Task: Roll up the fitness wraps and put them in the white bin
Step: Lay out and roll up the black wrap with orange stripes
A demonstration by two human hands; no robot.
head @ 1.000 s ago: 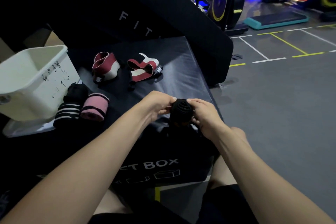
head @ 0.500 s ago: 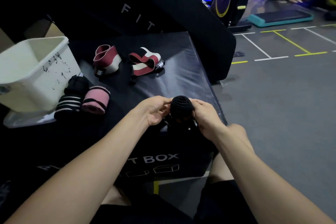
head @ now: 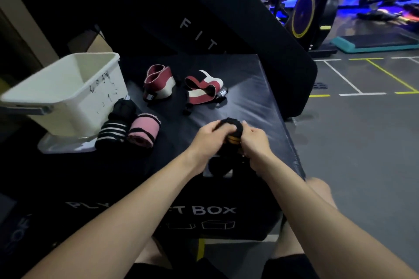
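Both hands are on the black wrap (head: 231, 130), held just above the near-right part of the black plyo box (head: 249, 102). Left hand (head: 207, 137) curls round the roll's left side, right hand (head: 255, 139) curls round its right side, thumbs and fingertips pinching the coil. Motion blur hides exact finger placement. A yellow-orange edge shows low on the roll between the hands. A dark loose tail seems to hang below toward the box's near edge; too dark to confirm.

Step in hand, as I read it: finishing the roll.

To do it well:
- keep one hand as the anchor on the core, other hand feeds the tail round
- hold tension on every turn, otherwise the coil telescopes sideways
- keep edges flush, stop and square up if a layer walks off
- press the hook-and-loop end down flat, if it has one, before letting go

Outward: pink roll (head: 145, 131) and black-and-white striped roll (head: 111, 133) lie touching each other, left of the hands, near the white bin (head: 95, 97). Another black roll (head: 123, 108) sits just behind them against the bin. Two maroon-and-cream wraps (head: 158, 82) (head: 205, 88) lie unrolled further back.

Bin is far left. Its inside shows nothing I can make out, so most drop-offs look still to do.
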